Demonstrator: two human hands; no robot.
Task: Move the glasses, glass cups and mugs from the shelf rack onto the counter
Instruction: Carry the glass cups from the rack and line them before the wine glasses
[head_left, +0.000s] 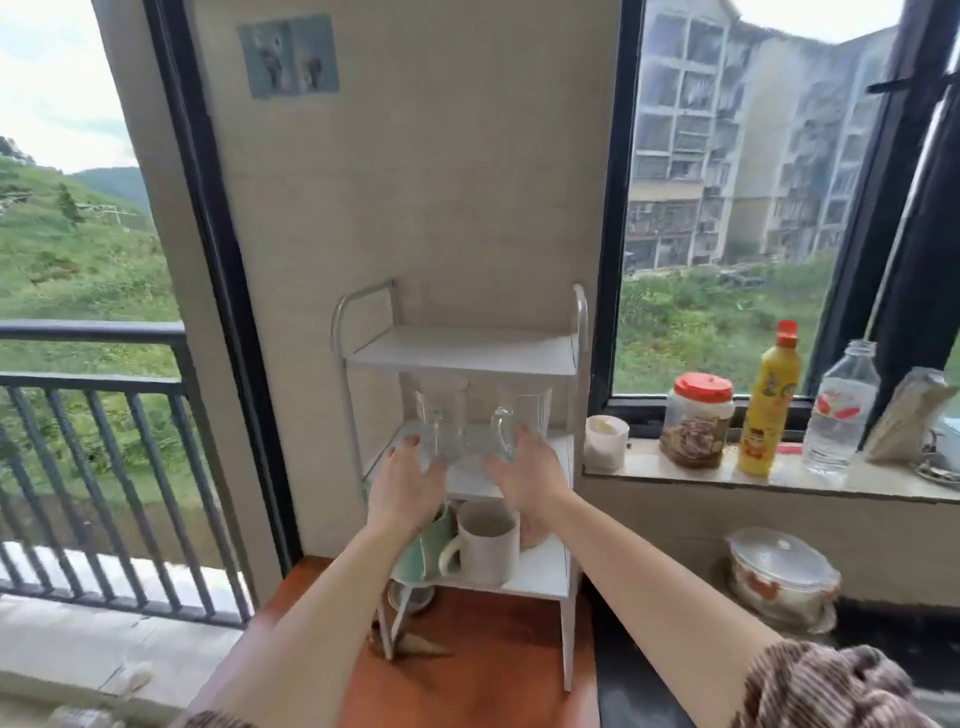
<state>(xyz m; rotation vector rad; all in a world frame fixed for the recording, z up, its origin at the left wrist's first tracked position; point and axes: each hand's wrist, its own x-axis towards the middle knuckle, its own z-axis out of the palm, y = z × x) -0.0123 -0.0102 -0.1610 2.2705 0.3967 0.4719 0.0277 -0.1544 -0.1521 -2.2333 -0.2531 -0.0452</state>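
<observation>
Reaching: both hands' fingers spread, empty, near upright glass mugs (441, 421), handles facing viewer.

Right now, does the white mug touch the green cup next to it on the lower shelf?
Cannot tell. In the head view the white mug overlaps the tilted green cup, and its handle hides where they would meet.

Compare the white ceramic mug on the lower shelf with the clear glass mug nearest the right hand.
The white ceramic mug is opaque; the clear glass mug is see-through. The white one stands on the lower shelf of the white shelf rack, the glass one on the middle shelf. The right hand reaches at the glass mug; nothing touches the white one. Both stand upright, each with a handle on its left side.
</observation>
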